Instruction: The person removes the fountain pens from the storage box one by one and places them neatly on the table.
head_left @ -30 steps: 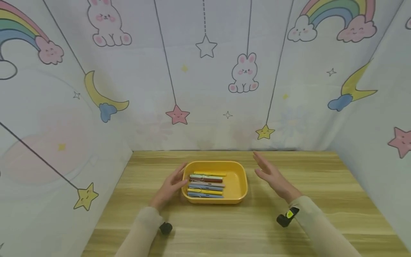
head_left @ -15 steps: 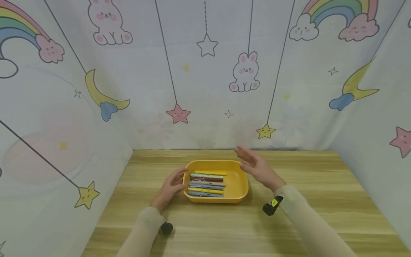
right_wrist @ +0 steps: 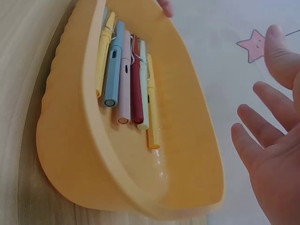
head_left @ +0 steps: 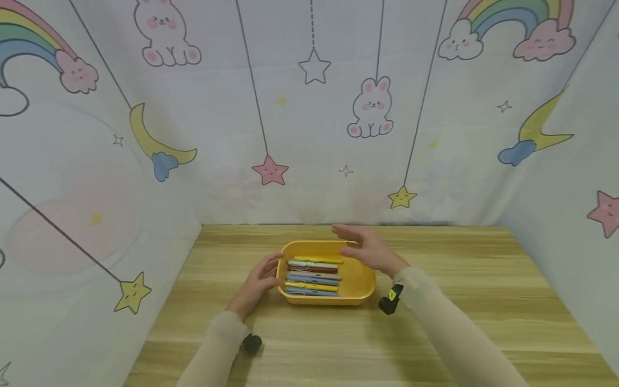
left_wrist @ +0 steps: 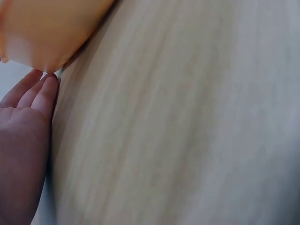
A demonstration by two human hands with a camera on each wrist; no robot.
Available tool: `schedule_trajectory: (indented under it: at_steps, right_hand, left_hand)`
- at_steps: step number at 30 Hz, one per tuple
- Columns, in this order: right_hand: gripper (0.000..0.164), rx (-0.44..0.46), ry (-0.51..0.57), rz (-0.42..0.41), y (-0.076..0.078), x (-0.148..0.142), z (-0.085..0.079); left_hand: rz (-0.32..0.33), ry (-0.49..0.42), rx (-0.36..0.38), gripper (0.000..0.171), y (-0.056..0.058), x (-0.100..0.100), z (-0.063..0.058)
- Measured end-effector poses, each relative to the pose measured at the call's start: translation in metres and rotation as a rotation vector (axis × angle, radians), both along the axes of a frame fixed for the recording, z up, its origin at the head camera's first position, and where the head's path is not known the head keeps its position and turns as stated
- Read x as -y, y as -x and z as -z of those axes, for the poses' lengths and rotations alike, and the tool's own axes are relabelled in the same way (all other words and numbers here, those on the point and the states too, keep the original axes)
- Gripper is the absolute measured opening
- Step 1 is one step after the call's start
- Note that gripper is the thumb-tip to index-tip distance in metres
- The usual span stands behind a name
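Touching the left end of a yellow tray (head_left: 355,284) with the left hand (head_left: 254,287), thumb parted from loosely bent fingers, fingertips against the outer wall (same contact close up in the left wrist view). Hovering over the tray's far right corner with the right hand (head_left: 373,252), grip wide, thumb apart from spread fingers.

Between the two hands: tray upright on a wood-grain table (head_left: 309,344). Inside, well toward the left hand and farther from the right: seven pens (head_left: 314,280), parallel, side by side, clip ends toward the left hand. Far to near: yellow, pale green, dark red, pink, blue, yellow, blue (last one mostly hidden by the tray wall in the right wrist view).

Behind the left hand, a pale left sleeve (head_left: 208,349) and small black device (head_left: 251,344); behind the right, a pale right sleeve (head_left: 452,325) and another black device (head_left: 388,303). Beyond both hands, a white backdrop (head_left: 309,134) printed with rabbits, stars, moons, rainbows.
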State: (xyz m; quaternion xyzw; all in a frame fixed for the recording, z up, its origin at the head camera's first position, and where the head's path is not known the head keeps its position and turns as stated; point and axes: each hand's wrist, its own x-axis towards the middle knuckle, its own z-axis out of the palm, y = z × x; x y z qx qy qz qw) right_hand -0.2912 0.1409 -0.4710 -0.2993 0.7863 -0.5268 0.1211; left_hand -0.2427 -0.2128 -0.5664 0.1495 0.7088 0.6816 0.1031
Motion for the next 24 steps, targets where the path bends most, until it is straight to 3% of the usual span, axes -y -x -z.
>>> schedule_trajectory:
  at_steps: [11,24]
  right_hand:
    - [0.055,0.022,-0.151,-0.023,0.007,0.018,0.016]
    - [0.044,-0.096,-0.393,-0.029,0.012,0.028,0.024]
  left_hand:
    - [-0.001,-0.010,-0.003,0.065,0.000,-0.001,0.003]
    - [-0.053,-0.004,0.021,0.065,-0.001,-0.003,0.002]
